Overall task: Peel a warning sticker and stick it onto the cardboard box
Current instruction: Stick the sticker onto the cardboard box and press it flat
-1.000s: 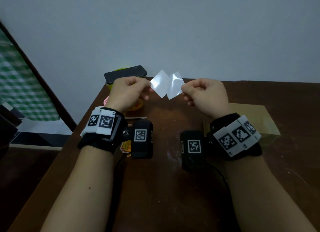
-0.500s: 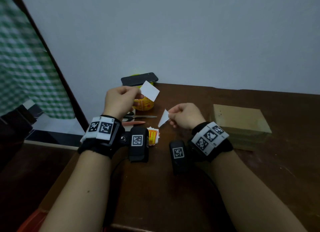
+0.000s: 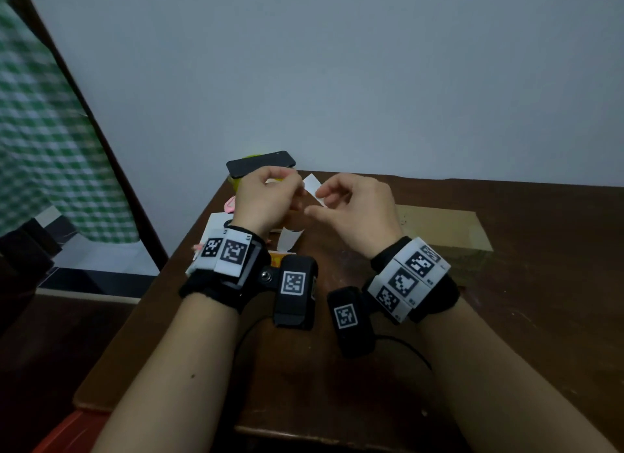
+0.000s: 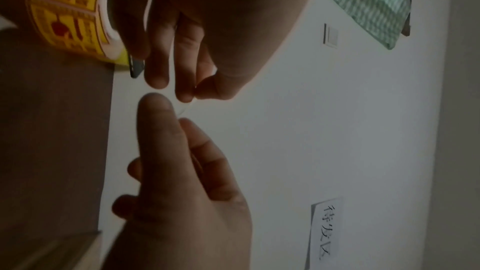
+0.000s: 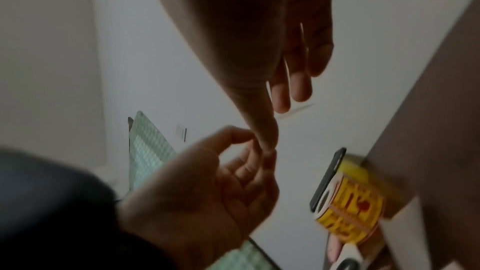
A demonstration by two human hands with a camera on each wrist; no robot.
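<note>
- I see a dark wooden counter [image 3: 506, 283], its finish worn and scuffed.
- The cardboard box [image 3: 442, 229] looks matt brown.
- The phone [image 3: 260, 164] reads glossy black.
- The sticker roll [image 4: 70, 17] looks like shiny yellow paper.

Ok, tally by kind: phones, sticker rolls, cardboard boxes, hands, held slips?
Phone: 1
Sticker roll: 1
Cardboard box: 1
Hands: 2, left hand, right hand
White slip, pinched by left hand: 1
Total: 6

Dim, flat light throughout; both wrist views are murky and motion-blurred, the head view bowed at its edges.
</note>
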